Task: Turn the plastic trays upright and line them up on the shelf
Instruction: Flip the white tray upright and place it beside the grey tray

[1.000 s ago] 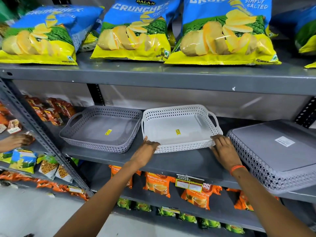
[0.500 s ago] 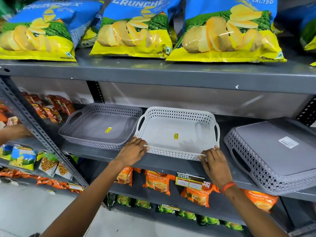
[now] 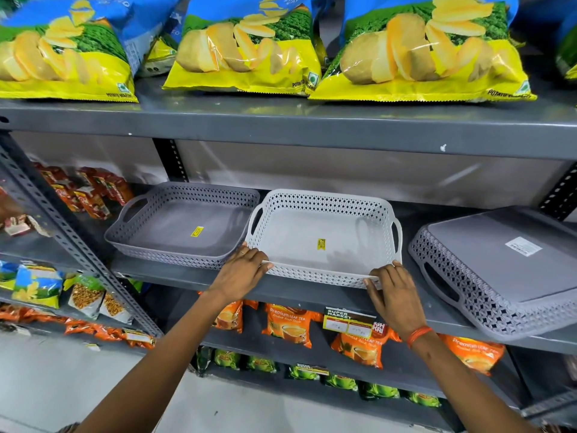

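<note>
Both hands, left hand (image 3: 239,271) and right hand (image 3: 392,290), clamp the white tray's (image 3: 312,242) near rim, squaring it beside the grey tray (image 3: 184,226).

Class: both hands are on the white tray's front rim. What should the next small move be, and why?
Probably let go of the white tray, now upright and snug beside the grey tray, and reach right for the upside-down grey tray. Its flat base faces up and it overhangs the shelf edge, so it looks like the one left to flip.

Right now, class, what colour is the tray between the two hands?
White, with a perforated diamond-pattern wall; the head view shows it.
</note>
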A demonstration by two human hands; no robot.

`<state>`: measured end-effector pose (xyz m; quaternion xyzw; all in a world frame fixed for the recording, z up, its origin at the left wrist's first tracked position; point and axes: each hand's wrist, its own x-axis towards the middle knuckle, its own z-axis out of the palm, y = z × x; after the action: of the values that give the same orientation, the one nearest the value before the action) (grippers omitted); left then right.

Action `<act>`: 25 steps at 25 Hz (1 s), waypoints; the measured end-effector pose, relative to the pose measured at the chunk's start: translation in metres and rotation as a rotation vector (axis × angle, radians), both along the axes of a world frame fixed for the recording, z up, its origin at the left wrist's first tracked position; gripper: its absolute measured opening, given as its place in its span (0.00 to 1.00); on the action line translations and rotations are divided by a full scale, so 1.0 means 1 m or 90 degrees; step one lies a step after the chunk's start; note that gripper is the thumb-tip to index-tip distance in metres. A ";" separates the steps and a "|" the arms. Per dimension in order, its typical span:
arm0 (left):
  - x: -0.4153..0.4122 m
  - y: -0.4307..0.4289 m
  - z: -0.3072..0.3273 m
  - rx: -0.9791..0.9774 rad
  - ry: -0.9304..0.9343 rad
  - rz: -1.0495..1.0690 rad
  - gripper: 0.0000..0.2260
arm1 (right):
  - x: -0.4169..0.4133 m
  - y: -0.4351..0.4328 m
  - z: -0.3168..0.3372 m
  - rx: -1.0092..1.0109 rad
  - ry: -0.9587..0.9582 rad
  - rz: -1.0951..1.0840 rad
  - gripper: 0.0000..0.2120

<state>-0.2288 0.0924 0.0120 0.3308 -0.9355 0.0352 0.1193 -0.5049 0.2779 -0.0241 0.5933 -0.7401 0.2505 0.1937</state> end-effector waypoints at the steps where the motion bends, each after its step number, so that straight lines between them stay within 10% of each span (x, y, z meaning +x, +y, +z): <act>1: 0.001 -0.001 0.000 -0.005 0.000 -0.001 0.31 | 0.001 0.000 0.000 0.004 0.003 -0.002 0.26; 25: -0.007 0.009 0.003 -0.033 0.052 -0.007 0.40 | 0.007 0.008 0.016 0.066 -0.049 -0.016 0.26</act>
<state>-0.2361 0.1014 0.0149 0.3235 -0.9304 0.0448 0.1662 -0.4981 0.2861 -0.0085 0.5831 -0.7662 0.2323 0.1376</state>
